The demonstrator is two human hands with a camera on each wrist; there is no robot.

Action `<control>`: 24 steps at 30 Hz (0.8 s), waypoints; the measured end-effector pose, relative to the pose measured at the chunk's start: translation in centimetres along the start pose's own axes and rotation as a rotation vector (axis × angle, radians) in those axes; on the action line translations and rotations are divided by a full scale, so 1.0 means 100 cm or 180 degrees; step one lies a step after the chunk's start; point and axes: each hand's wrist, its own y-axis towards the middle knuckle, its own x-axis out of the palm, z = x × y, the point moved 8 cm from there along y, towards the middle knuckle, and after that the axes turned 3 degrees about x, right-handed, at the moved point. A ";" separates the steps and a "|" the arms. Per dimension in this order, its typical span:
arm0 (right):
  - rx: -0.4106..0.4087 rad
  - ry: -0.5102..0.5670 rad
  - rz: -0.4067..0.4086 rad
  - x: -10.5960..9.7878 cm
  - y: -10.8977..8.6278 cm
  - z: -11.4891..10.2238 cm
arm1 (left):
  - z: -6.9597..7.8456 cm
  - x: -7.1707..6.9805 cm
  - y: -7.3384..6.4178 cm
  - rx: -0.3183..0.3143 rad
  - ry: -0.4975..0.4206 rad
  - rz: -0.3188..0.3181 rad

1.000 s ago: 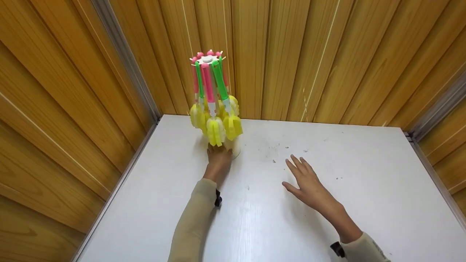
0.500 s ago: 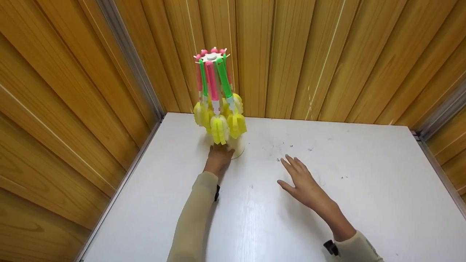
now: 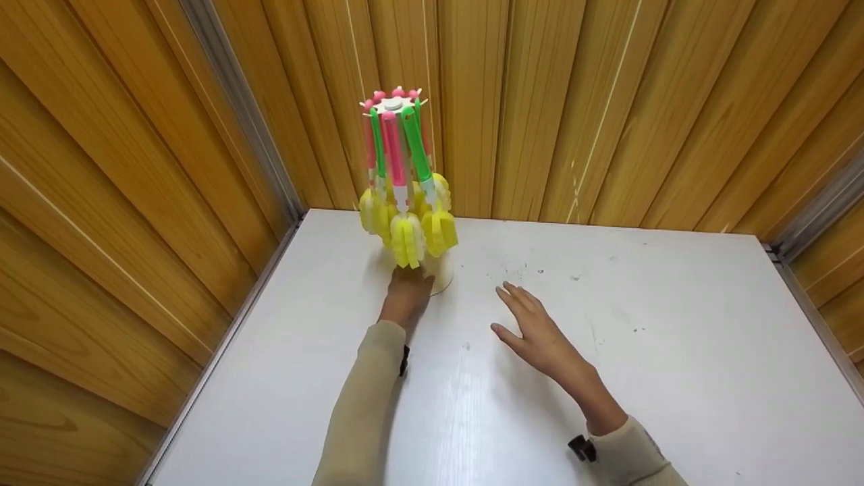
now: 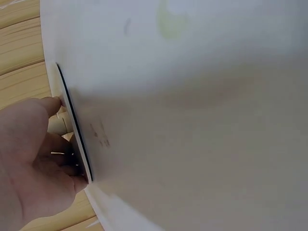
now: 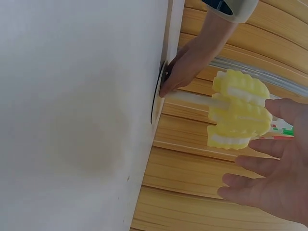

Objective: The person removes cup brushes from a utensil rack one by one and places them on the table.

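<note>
An upright white stand (image 3: 393, 106) carries several hanging sponge brushes (image 3: 407, 237) with pink and green handles and yellow-and-white heads. Low on the stand, my left hand (image 3: 407, 297) holds its flat round base (image 4: 74, 125); the sponges hide its fingertips in the head view. The left wrist view shows the thumb and bent fingers on the base, either side of the pole (image 4: 58, 125). My right hand (image 3: 540, 341) hovers over the table to the right, fingers spread and holding nothing. In the right wrist view it appears in front of the brushes (image 5: 240, 110).
The white table (image 3: 675, 378) has small dark marks and scuffs on its surface. Wood-patterned panels (image 3: 540, 101) enclose its back and sides. Metal posts (image 3: 246, 108) stand at the back corners.
My right hand has drifted left, nearer the stand. The left hand keeps its place at the base. The head view has shifted slightly; the brushes stay hanging on the stand.
</note>
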 end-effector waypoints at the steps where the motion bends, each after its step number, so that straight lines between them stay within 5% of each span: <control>1: -0.0004 0.0015 0.0015 0.000 0.003 -0.002 | -0.001 0.002 0.001 -0.0019 -0.0023 -0.0001; 7: -0.0081 0.0155 0.0213 -0.001 0.023 -0.015 | -0.007 0.013 0.012 0.0003 0.0380 -0.0040; 14: -0.0174 0.0449 0.0453 -0.009 0.048 -0.025 | -0.003 0.007 0.015 0.0084 0.0703 0.0023; 24: -0.0171 0.0532 0.0493 -0.015 0.062 -0.025 | -0.001 0.007 0.003 -0.0010 0.0653 -0.0305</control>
